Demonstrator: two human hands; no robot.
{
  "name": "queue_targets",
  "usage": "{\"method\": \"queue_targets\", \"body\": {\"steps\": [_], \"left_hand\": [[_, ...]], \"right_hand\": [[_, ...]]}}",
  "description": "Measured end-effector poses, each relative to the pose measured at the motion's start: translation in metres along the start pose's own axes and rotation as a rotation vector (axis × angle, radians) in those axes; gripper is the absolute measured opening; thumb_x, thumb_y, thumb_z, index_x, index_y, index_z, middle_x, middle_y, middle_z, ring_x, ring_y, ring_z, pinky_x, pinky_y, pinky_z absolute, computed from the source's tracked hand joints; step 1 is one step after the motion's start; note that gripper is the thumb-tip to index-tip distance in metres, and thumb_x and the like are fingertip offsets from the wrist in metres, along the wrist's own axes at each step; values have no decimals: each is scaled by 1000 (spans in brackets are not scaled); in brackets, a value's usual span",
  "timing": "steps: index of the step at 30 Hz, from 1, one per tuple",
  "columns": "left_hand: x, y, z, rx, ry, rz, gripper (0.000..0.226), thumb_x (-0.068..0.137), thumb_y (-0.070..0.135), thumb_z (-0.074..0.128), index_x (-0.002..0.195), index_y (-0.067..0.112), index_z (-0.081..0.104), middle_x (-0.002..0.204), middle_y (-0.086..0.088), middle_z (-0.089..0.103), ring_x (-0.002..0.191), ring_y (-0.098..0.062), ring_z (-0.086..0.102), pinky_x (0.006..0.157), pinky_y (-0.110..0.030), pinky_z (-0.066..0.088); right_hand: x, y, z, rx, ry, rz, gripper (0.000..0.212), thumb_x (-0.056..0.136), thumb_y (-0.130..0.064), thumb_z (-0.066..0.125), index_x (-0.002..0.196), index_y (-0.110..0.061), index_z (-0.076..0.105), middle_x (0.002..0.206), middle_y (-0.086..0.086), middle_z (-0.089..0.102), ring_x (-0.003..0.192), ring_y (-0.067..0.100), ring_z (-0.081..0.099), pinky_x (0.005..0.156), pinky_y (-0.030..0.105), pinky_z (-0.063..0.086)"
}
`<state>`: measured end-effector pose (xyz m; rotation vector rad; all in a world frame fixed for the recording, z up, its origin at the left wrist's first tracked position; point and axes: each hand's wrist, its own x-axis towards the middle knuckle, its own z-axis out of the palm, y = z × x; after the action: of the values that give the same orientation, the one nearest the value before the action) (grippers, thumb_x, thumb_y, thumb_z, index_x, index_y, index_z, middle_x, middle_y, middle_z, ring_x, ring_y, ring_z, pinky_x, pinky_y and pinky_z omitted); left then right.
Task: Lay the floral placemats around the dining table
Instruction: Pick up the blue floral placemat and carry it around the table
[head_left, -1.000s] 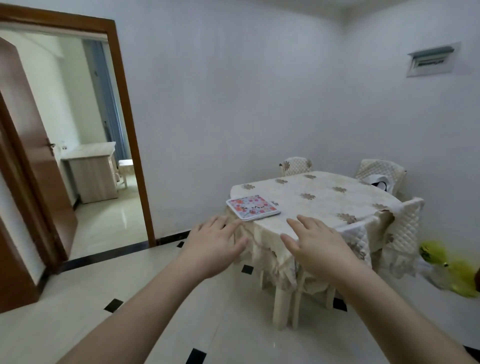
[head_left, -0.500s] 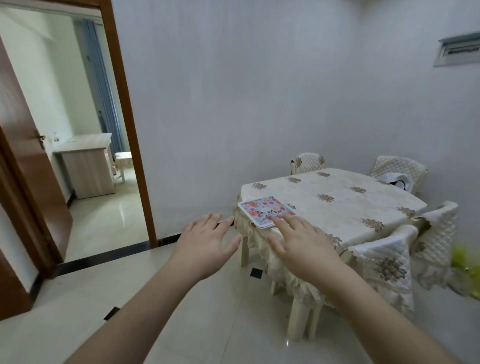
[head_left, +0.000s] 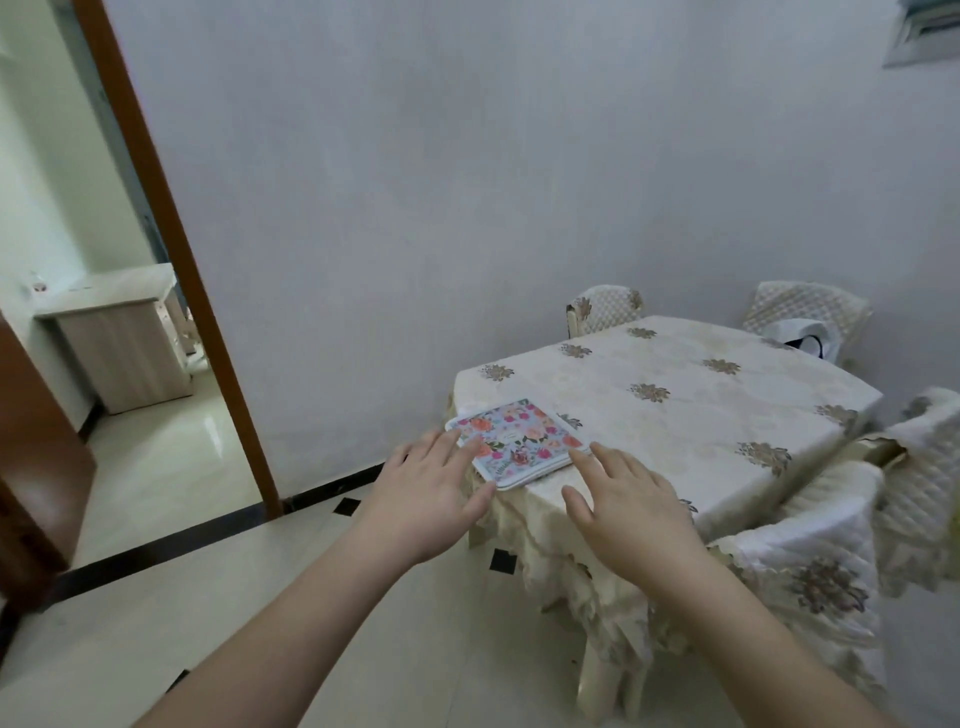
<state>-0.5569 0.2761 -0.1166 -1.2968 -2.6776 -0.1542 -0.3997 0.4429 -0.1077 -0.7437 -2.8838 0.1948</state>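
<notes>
While both hands, left hand and right hand, reach open-fingered toward the placemat stack at centre frame, covered chairs crowd the table at right.

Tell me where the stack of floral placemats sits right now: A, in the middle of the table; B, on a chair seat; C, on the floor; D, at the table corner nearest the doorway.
D: the placemats lie at the table corner nearest the doorway, with both open hands reaching toward them.
</notes>
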Motion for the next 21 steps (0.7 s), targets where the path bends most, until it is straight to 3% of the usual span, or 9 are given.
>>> {"method": "queue_targets", "body": {"steps": [11, 16, 21], "left_hand": [[121, -18, 46, 16, -44, 31, 67, 100, 62, 18, 158, 31, 11, 167, 4, 13, 153, -15, 5, 124, -38, 6], [164, -51, 77, 4, -62, 44, 66, 100, 61, 18, 158, 31, 11, 168, 2, 8, 154, -15, -4, 123, -37, -5], [209, -101, 99, -12, -55, 68, 66, 100, 61, 18, 159, 30, 9, 168, 2, 8, 154, -16, -3, 123, -38, -5]], "right_hand": [[132, 35, 41, -21, 22, 38, 58, 104, -50, 21, 157, -27, 17, 166, 1, 13, 152, 19, 9, 121, 38, 10], [191, 23, 66, -39, 49, 104, 58, 103, -51, 21, 155, -27, 20, 165, 2, 13, 152, 21, 7, 121, 40, 9], [252, -12, 94, -43, 1, 91, 58, 104, -50, 21, 156, -24, 19, 166, 4, 13, 153, 22, 6, 122, 40, 9]]}}
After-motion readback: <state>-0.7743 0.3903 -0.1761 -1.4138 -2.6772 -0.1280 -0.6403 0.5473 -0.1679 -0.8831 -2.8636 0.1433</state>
